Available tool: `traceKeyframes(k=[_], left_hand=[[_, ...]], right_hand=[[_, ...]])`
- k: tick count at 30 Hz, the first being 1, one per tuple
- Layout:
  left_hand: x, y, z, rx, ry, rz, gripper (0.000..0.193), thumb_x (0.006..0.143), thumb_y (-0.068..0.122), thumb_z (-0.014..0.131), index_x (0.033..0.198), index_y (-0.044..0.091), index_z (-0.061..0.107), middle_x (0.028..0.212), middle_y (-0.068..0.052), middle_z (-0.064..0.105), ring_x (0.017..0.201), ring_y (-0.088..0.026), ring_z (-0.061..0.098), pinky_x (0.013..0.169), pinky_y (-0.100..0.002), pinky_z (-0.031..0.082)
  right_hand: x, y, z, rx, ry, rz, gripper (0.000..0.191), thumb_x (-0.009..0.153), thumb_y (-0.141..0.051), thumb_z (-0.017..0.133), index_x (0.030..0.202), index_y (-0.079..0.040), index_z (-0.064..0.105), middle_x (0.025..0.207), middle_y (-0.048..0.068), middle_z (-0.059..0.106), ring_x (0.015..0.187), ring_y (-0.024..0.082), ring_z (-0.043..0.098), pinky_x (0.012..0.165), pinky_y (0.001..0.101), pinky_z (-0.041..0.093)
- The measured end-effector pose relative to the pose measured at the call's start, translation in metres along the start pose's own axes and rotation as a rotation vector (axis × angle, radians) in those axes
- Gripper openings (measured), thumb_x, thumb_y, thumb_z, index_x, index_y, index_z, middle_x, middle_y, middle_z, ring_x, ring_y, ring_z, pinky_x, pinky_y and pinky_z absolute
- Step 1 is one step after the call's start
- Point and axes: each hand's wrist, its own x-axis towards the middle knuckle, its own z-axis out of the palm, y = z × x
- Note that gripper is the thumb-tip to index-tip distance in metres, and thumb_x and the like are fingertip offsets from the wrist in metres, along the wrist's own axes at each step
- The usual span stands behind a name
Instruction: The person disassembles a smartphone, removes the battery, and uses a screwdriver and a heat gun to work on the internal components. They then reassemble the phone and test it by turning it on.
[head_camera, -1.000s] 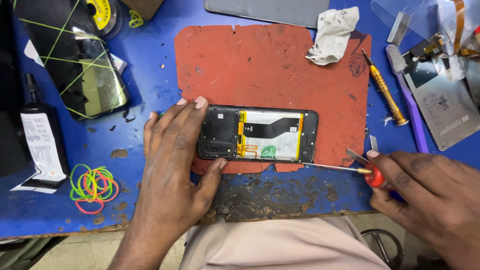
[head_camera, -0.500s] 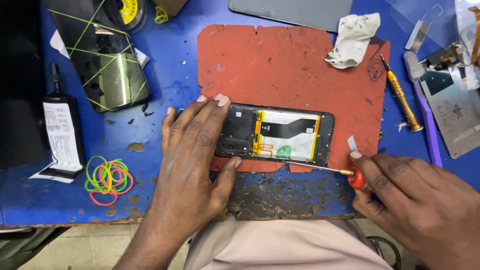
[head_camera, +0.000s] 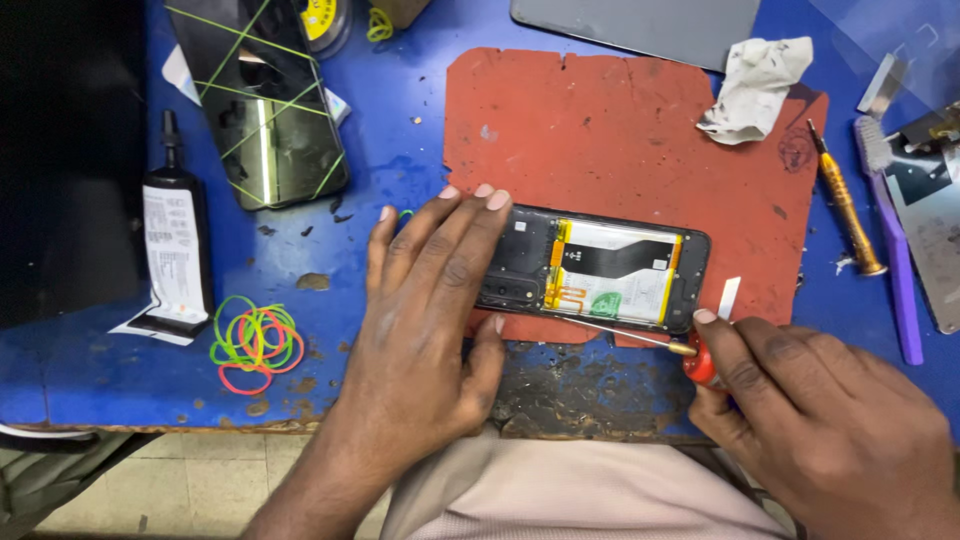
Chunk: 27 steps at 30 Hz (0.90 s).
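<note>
Head view, read left to right. A black glue bottle (head_camera: 172, 240) lies at the far left of the blue table (head_camera: 60, 370), with a loose heap of coloured rubber bands (head_camera: 255, 340) just beside it. Behind them a phone bound with green bands (head_camera: 262, 105) is seen, well apart from the work.

At centre the left hand (head_camera: 425, 330) is laid flat on the camera end of the opened phone (head_camera: 600, 270), fingers spread and pressed down, thumb tucked against the near edge. The phone lies back-off on the red mat (head_camera: 620, 120), its yellow-edged battery and flex exposed.

To the right, the right hand (head_camera: 810, 420) is clamped around a red-handled screwdriver (head_camera: 640, 337); the thin shaft is held low along the phone's near edge, tip towards the battery's lower corner. Exact contact cannot be told.

Risks, as judged:
- The battery or flex may be pierced if the tip slips inward; a shallow angle and hard push would cause it.
- The phone may skid on the mat if the left hand's pressure is eased.
- The left thumb sits in the shaft's line and may be jabbed.

Farther right, a crumpled tissue (head_camera: 755, 85), a yellow-handled screwdriver (head_camera: 845, 205) and a purple toothbrush (head_camera: 895, 250) are left clear of the work.
</note>
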Motion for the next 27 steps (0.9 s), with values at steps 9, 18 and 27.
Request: traceKeyframes(k=[9,18,27], left_hand=[[-0.002,-0.002,-0.003,-0.011,0.017,0.017,0.085,0.079,0.005,0.065,0.158,0.003,0.033,0.157,-0.019,0.046,0.151,-0.039,0.037,0.127,-0.063,0.016],[-0.003,-0.005,-0.005,-0.032,0.02,0.022,0.085,0.08,0.006,0.064,0.159,0.003,0.032,0.155,-0.019,0.047,0.151,-0.039,0.037,0.128,-0.062,0.016],[-0.004,-0.006,-0.005,-0.052,0.039,0.02,0.084,0.084,0.007,0.069,0.158,0.002,0.031,0.156,-0.018,0.047,0.151,-0.039,0.038,0.128,-0.061,0.017]], right_hand=[[0.005,-0.015,0.009,0.009,0.048,0.038,0.057,0.075,-0.04,0.082,0.121,-0.007,0.078,0.095,0.005,0.069,0.079,0.017,0.068,0.066,0.0331,0.056],[0.024,-0.033,0.006,-0.04,0.117,0.018,0.053,0.073,-0.038,0.08,0.116,-0.007,0.077,0.095,0.006,0.071,0.081,0.019,0.07,0.066,0.0325,0.057],[0.033,-0.045,0.006,-0.022,0.155,0.03,0.047,0.078,-0.032,0.082,0.117,-0.007,0.079,0.093,0.005,0.069,0.079,0.017,0.069,0.065,0.0323,0.056]])
